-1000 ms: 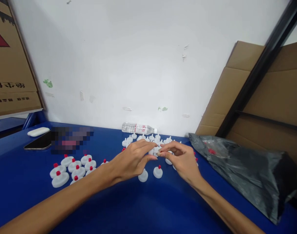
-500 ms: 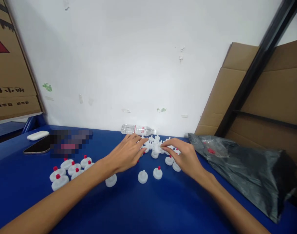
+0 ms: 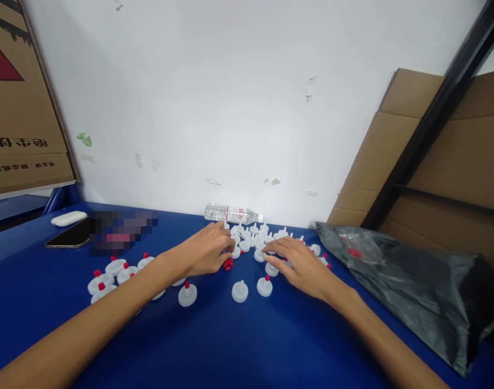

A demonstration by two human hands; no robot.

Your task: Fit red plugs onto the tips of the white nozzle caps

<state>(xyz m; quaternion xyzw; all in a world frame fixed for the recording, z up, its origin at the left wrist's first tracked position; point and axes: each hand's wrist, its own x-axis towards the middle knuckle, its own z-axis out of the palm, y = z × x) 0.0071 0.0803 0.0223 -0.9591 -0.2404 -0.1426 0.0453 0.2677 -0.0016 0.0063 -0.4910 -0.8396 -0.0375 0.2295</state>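
Observation:
My left hand (image 3: 209, 249) is at the near left edge of a cluster of white spout caps (image 3: 254, 229), fingers bent and thumb drawn in. Its fingertips are just above a small heap of red tips (image 3: 228, 264); whatever they hold is hidden. My right hand (image 3: 298, 266) reaches in from the other side, its thumb and fingertips at a white spout cap (image 3: 259, 255). Nearer me stand a bare white cap (image 3: 239, 292) and two caps with red tips, one on the right (image 3: 264, 286) and one on the left (image 3: 187, 294).
Several red-tipped caps (image 3: 115, 266) stand at the left, partly behind my forearm. A clear bottle (image 3: 233, 213) lies along the wall. A phone (image 3: 68, 236) and a white case (image 3: 68, 218) are far left; a dark plastic bag (image 3: 413, 286) covers the right side.
My left hand has drawn back slightly left and down, uncovering the red heap. My right hand's fingers have spread and lowered. The near left cap now shows a red tip. The view has shifted slightly.

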